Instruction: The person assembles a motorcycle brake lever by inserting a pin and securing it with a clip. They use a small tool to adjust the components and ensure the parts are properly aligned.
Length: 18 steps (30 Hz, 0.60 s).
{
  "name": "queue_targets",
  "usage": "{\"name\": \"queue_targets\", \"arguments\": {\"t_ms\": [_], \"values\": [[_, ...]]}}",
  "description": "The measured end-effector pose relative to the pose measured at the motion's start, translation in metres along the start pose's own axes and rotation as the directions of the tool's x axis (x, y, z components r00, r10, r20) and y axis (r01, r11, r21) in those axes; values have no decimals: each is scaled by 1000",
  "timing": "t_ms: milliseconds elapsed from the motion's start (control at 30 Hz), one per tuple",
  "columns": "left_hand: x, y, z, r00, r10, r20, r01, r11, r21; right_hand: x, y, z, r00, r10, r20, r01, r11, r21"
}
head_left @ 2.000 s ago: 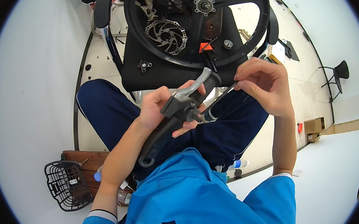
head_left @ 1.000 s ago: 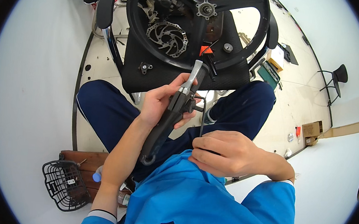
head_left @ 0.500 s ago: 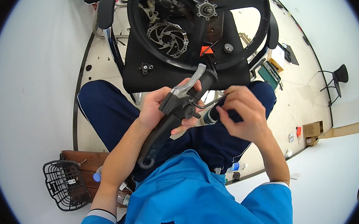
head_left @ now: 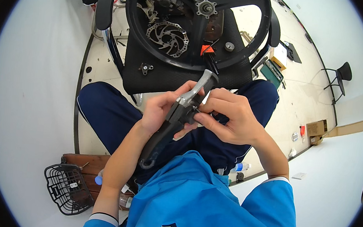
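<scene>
The left hand [head_left: 161, 112] is clamped around a black handlebar grip with brake lever [head_left: 177, 117], held above the lap; the right hand [head_left: 228, 117] pinches its middle. Beyond it a chair [head_left: 150, 75] carries a black wheel [head_left: 197, 27]. Left of the knee, a wire basket [head_left: 67, 188]; contents unclear.

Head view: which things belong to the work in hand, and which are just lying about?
In hand:
brake lever, gripped by left hand
right hand, fingertips at the lever's clamp

Lying about:
wheel on the chair
disc rotor
wire basket
cardboard box
</scene>
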<state>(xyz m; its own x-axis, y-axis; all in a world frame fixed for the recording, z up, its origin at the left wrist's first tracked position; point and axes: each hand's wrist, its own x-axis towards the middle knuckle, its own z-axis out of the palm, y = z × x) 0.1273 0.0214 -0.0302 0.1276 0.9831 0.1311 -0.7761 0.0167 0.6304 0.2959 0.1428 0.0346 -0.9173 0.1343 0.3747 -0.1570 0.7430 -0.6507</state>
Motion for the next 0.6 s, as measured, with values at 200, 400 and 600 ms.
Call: {"name": "queue_targets", "arguments": {"t_ms": [200,400,600], "values": [[-5,-8,19,991,-97,-93,93,994,-52,5,4,-3,966,-244,-90,248,968,34],[-5,-11,16,993,-106,52,108,994,-20,0,7,-2,945,-305,-119,313,948,57],[-5,-7,24,996,-87,-28,89,992,94,-3,7,2,963,-236,-134,251,962,109]]}}
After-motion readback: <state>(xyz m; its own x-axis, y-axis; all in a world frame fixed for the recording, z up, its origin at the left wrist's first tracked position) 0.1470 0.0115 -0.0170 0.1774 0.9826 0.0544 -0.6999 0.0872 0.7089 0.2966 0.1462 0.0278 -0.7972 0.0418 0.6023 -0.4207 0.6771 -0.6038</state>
